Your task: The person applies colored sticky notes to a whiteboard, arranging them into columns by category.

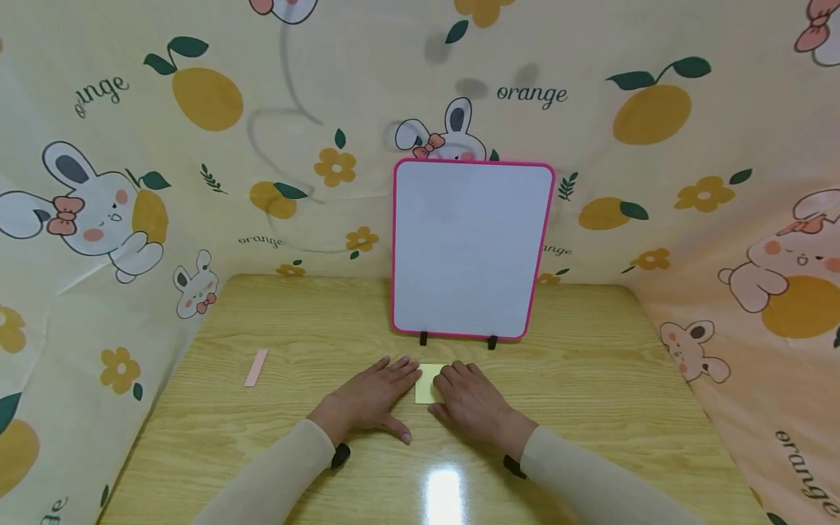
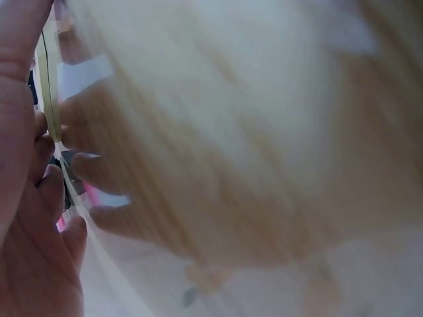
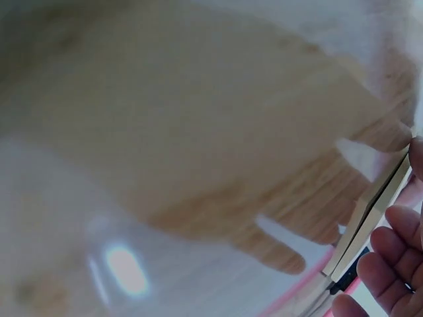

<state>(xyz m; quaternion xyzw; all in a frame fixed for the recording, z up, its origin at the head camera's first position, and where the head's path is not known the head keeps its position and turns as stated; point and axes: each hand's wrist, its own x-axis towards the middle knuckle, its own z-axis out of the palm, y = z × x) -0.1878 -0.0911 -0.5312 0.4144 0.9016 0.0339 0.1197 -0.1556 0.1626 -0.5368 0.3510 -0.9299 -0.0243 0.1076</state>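
A small square yellow sticky note (image 1: pixel 426 384) lies on the wooden table in front of the whiteboard. My left hand (image 1: pixel 374 397) rests palm down with straight, spread fingers, and its fingertips meet the note's left edge. Over the note's right part, my right hand (image 1: pixel 475 401) has bent fingers and grips that side, hiding it in the head view. In the right wrist view, curled fingers (image 3: pixel 390 254) sit beside a thin pale-yellow edge (image 3: pixel 370 211). The left wrist view shows part of the left hand (image 2: pixel 39 244) at the frame's left side.
A whiteboard (image 1: pixel 472 248) with a pink frame stands upright on small black feet (image 1: pixel 492 342) behind the hands. To the left, a narrow pink paper strip (image 1: pixel 257 368) lies on the table (image 1: pixel 315 321). Patterned cloth (image 1: pixel 367 73) encloses the back and both sides.
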